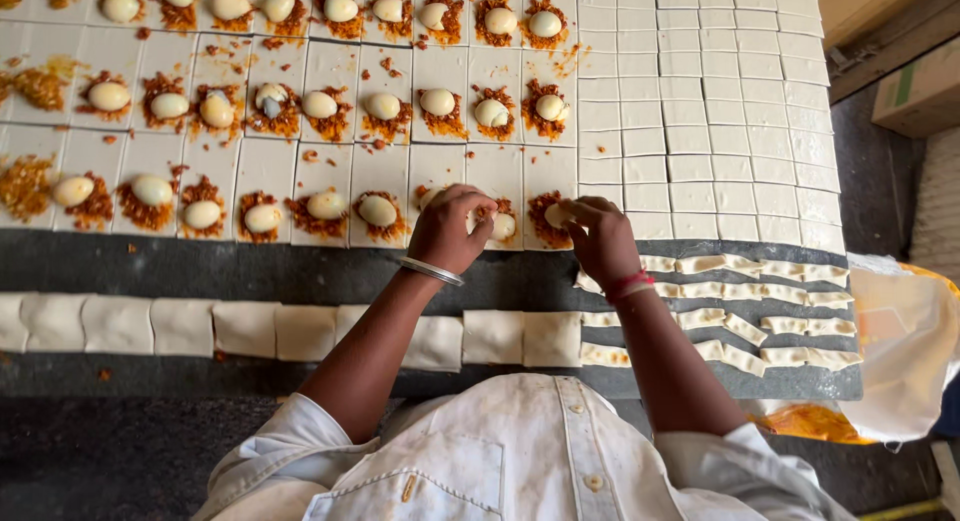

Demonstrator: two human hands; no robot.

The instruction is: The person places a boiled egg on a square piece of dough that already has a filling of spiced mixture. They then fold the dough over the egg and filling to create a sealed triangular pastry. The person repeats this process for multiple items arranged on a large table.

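We are pinching with our right hand [600,239], fingertips closing together on a halved egg [556,215] over the orange filling [545,221] of the last filled dough square [548,196] in the near row. Our left hand [447,228] is curling over the neighbouring square, fingers bent down on its egg [503,226]; whether they are gripping or just pressing it we cannot tell. Outward, rows of filled squares are running left, plain squares [700,111] are lying to the right, folded pastries [300,331] and dough strips [760,326] are sitting on the dark counter [300,271] nearer us. Risk, judging from here: pressing too hard is likely splitting the egg or smearing filling onto the dough edges.
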